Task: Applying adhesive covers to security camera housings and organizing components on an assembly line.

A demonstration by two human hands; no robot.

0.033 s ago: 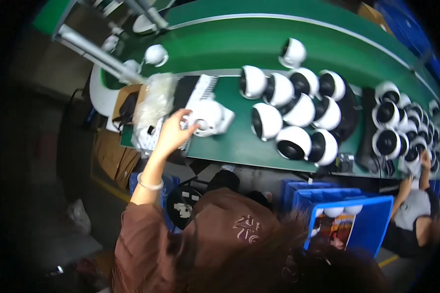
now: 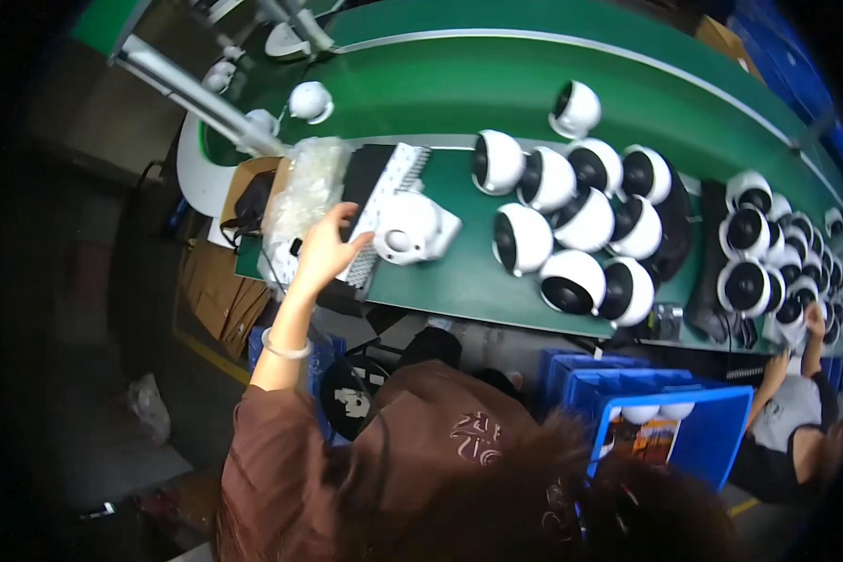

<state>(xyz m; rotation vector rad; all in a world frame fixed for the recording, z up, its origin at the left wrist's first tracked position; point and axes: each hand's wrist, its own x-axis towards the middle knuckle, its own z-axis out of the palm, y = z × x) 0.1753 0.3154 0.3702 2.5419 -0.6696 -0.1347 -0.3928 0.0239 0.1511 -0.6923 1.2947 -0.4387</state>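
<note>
My left hand (image 2: 326, 251) reaches over the left part of the green bench, fingers apart and nothing in them. Its thumb tip is just beside a white rounded housing (image 2: 410, 228), which has a round opening facing me. Under and behind the housing lie a black-and-white patterned strip (image 2: 405, 166) and a dark flat piece (image 2: 368, 169). A heap of clear plastic bags (image 2: 306, 187) lies left of them, close to my fingers. My right hand does not show; my brown-sleeved body and dark hair fill the lower middle.
Several white ball-shaped camera housings with black faces (image 2: 523, 239) stand mid-bench, and one (image 2: 575, 108) stands behind. More crowd the right end, where another person's hand (image 2: 815, 323) works. A blue crate (image 2: 712, 431) is below the front edge. A cardboard box (image 2: 253, 183) sits left.
My left hand has drawn slightly left, away from the white housing its fingertips were at. The whole view has shifted a little, so the bench things appear farther right.
</note>
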